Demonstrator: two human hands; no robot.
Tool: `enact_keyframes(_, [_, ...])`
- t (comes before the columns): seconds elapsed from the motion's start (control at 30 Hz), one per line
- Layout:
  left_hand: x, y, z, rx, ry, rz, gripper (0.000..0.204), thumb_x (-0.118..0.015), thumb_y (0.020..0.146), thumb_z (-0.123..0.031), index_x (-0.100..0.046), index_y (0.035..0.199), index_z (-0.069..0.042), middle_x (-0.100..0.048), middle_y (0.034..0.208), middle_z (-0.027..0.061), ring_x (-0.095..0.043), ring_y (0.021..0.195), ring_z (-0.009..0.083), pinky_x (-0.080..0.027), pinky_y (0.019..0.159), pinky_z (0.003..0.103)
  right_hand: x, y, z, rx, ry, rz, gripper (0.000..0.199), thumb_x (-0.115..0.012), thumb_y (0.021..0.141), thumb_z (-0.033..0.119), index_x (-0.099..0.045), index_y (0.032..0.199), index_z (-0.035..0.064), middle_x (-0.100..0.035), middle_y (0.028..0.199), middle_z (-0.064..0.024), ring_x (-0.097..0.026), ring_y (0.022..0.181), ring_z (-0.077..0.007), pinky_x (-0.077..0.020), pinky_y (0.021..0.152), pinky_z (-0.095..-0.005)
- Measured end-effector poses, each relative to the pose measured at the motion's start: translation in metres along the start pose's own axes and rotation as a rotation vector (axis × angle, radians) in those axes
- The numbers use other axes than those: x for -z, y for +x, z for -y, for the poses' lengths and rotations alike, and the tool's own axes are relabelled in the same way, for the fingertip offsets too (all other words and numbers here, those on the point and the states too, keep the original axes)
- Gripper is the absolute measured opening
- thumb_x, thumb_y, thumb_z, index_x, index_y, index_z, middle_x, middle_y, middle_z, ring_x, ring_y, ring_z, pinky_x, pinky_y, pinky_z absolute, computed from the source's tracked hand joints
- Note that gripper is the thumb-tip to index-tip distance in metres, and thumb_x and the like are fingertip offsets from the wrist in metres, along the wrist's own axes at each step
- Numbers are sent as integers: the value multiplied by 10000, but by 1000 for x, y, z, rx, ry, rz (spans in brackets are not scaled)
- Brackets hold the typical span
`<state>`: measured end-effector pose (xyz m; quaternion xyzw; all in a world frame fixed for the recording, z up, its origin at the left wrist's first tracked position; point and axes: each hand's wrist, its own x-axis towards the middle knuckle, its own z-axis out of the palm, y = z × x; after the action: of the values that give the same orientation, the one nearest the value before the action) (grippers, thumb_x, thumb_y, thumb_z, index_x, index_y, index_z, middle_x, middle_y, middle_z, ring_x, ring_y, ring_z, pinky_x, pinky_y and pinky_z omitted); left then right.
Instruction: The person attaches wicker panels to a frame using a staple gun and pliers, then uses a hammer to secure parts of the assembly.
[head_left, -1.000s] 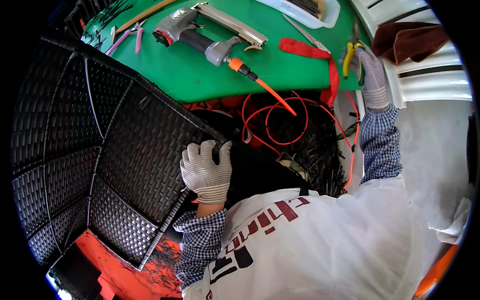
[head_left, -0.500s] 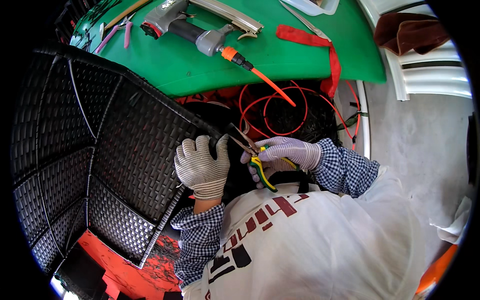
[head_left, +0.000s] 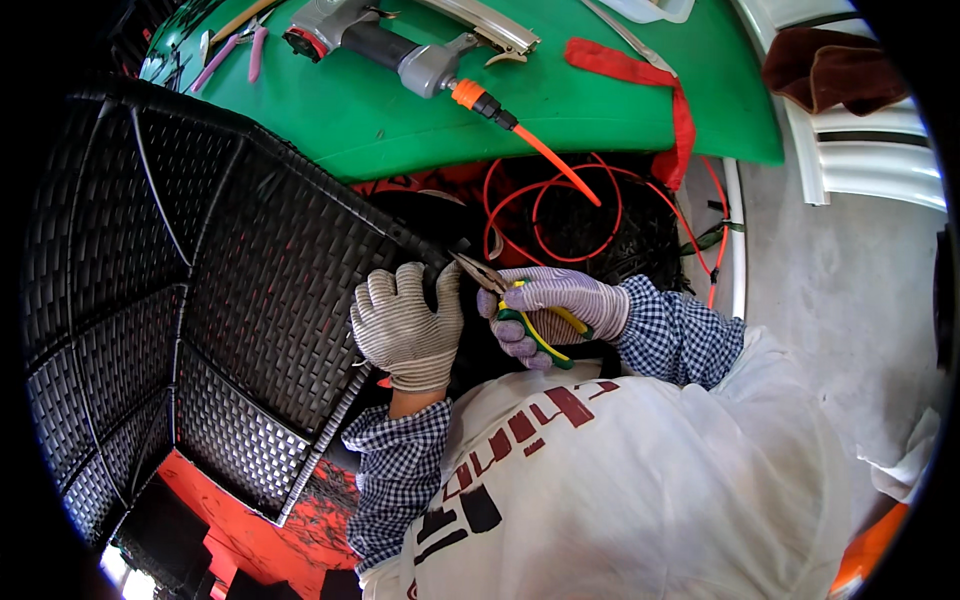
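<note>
A large black woven rattan panel (head_left: pixel 200 280) stands tilted in front of me, filling the left half of the view. My left hand (head_left: pixel 405 325), in a grey knit glove, grips its right edge near a corner. My right hand (head_left: pixel 555 310), also gloved, holds pliers (head_left: pixel 520 310) with green and yellow handles. The metal jaws of the pliers point left and touch the panel's edge just beside my left fingers.
Behind the panel lies a green table top (head_left: pixel 560 110) with a grey pneumatic gun (head_left: pixel 400 45), pink-handled pliers (head_left: pixel 255 50) and a red strap (head_left: pixel 640 75). An orange air hose (head_left: pixel 560 200) coils below it. A white plastic chair (head_left: pixel 860 150) with a brown cloth (head_left: pixel 830 70) stands at right.
My right hand came back from the table's right end with the pliers. It now holds their jaws against the panel edge next to my left hand, which has shifted slightly along the edge.
</note>
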<state>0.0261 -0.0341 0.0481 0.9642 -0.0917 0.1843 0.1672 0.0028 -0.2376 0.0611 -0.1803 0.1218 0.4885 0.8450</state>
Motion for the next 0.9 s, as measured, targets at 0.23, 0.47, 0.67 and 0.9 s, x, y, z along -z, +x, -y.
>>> enact_keyframes(0.23, [-3, -2, 3, -12, 2, -21, 276, -827, 758, -323, -704, 848, -93, -604, 816, 105, -612, 751, 310, -513, 639, 426, -5, 3, 0, 26, -25, 5, 337, -704, 957, 204, -497, 1178, 59, -565, 864, -85, -603, 754, -194, -562, 589, -367])
enact_keyframes(0.47, [-5, 1, -2, -11, -8, 4, 242, -790, 785, -312, -696, 861, -102, -590, 816, 98, -597, 766, 315, -493, 663, 443, -2, 1, 7, 31, -84, 5, 261, -645, 979, 150, -506, 1172, 42, -579, 901, -98, -620, 786, -199, -581, 633, -376])
enact_keyframes(0.67, [-4, -1, 0, -52, 41, -48, 271, -797, 799, -343, -670, 836, -106, -540, 779, 100, -578, 717, 325, -469, 615, 446, -35, -12, 39, 80, -722, -232, 271, -656, 967, 167, -560, 1161, 4, -650, 902, -92, -679, 795, -190, -583, 713, -321])
enact_keyframes(0.9, [0, -6, 3, -66, 89, -104, 331, -818, 807, -395, -694, 827, -89, -573, 765, 82, -593, 692, 288, -499, 619, 409, -11, -103, 154, 1082, -2011, -1369, 369, -686, 909, 225, -591, 1212, 36, -668, 1077, -201, -671, 1026, -348, -554, 844, -422])
